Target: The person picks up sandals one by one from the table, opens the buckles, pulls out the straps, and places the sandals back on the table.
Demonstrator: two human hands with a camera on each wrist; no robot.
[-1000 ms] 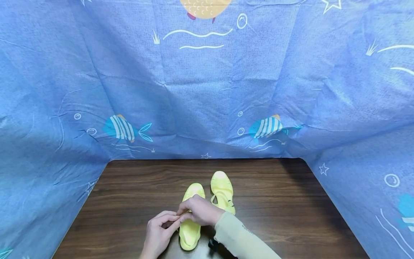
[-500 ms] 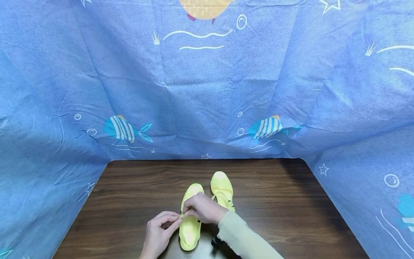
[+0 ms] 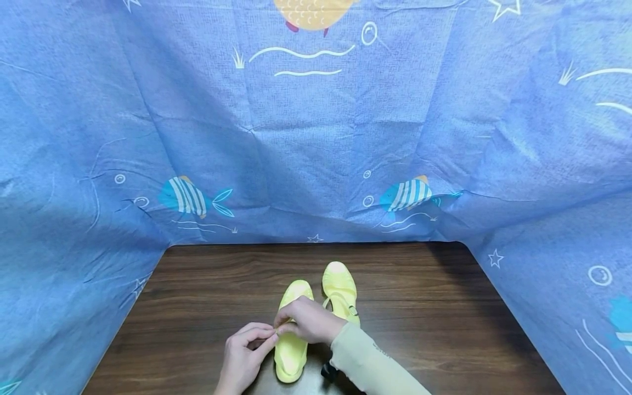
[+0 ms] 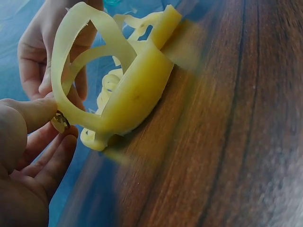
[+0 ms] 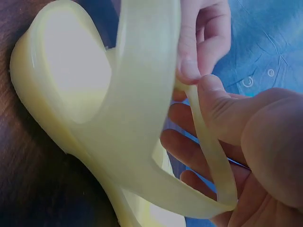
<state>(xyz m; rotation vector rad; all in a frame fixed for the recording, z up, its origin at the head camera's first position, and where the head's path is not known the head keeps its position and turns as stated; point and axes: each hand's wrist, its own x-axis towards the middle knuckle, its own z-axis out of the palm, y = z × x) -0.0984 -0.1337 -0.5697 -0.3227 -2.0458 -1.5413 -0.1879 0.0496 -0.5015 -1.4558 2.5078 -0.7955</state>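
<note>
A yellow jelly sandal (image 3: 290,359) lies toe away on the table, with both hands at its ankle strap. My left hand (image 3: 242,354) pinches the small metal buckle (image 4: 60,122) on the sandal's left side between thumb and fingers. Reaching over the sandal, my right hand (image 3: 312,322) pinches the thin strap (image 5: 211,149) near its end, right beside the left fingertips. The strap loops back through the right palm in the right wrist view. Whether its tip is inside the buckle is hidden by the fingers. The second yellow sandal (image 3: 339,282) lies to the right, slightly farther off.
Dark wood-grain table (image 3: 419,307) lies under both sandals. A blue cloth (image 3: 306,153) with fish prints hangs behind and along both sides. A small black object (image 3: 329,372) shows under the right forearm.
My right hand has shifted slightly right, away from the left fingers, then back left against them. The left hand and both sandals have stayed nearly still.
</note>
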